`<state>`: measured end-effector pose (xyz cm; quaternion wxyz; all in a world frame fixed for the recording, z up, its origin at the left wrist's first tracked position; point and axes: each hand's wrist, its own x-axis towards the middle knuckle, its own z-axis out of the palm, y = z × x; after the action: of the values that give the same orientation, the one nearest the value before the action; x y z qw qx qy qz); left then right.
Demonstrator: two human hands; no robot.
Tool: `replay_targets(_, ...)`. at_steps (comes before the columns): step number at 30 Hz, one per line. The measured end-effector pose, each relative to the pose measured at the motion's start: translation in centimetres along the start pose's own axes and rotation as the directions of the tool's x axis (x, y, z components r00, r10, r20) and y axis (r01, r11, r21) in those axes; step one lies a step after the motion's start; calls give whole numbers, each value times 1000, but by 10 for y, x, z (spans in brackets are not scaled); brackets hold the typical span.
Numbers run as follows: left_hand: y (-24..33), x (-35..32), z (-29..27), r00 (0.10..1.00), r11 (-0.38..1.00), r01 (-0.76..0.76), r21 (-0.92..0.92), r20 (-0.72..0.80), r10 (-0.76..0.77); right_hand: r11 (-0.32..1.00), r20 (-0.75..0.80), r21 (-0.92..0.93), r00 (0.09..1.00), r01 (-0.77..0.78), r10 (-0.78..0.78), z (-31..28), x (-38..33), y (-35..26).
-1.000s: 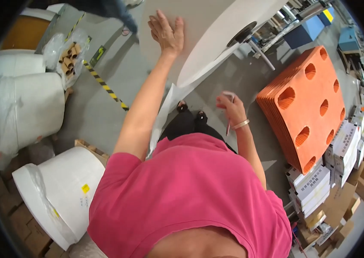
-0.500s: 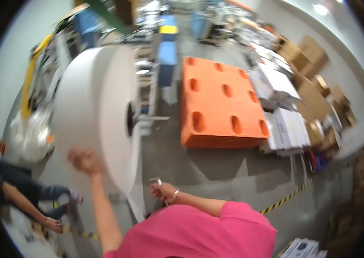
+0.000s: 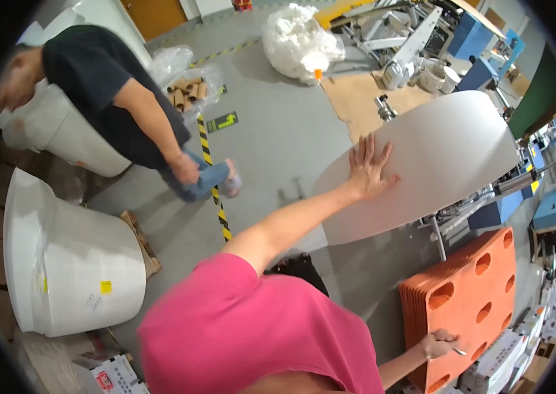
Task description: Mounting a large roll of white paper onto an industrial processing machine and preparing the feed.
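A big white roll (image 3: 442, 157) of sheet material stands upright on a machine's metal shaft. My left hand (image 3: 370, 172) lies flat on its broad curved outer face, arm stretched out and fingers spread. Down at the lower right, my right hand (image 3: 441, 344) is closed around a small silver metal tool (image 3: 460, 352). Only the tool's tip pokes out, so its exact kind is hidden. That hand hangs in front of a stack of orange plastic pallets (image 3: 471, 295); I cannot tell whether it touches them.
A person in a dark shirt (image 3: 104, 92) stands at the left, across black-and-yellow floor tape (image 3: 206, 141). Another white roll (image 3: 94, 262) sits on a wooden pallet. Cardboard tubes (image 3: 186, 95) and a bulging clear plastic bag (image 3: 301, 43) lie farther back. Machinery (image 3: 416, 46) fills the far right.
My view has swung left, bringing the other person and the second roll into sight. My left hand, blurred beside the roll before, now rests on it. My right arm is stretched farther out.
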<state>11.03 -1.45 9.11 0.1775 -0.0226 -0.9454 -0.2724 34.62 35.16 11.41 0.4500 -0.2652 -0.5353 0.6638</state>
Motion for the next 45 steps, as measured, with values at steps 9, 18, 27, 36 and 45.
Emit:
replay_targets(9,-15,38,23,963,989,-140,-53,-238,124,947,686,-306,712,95,150,127,-95,6)
replay_targets(18,-39,23,9,978,907,-64,-417,-206,-26,951,960,-227,215,210,181,259,-186,5)
replay_targets(27,-162,16,24,851,685,-147,-714,262,455,867,789,-499,423,17,446,367,-232,77)
replay_targets(36,-357,83,-35,317,845,177,-504,842,436,875,852,-477,286,81,439,531,-328,112)
replay_targets(45,-397,247,-24,337,970,136,-203,930,147,775,656,-629,569,50,496,592,-319,142)
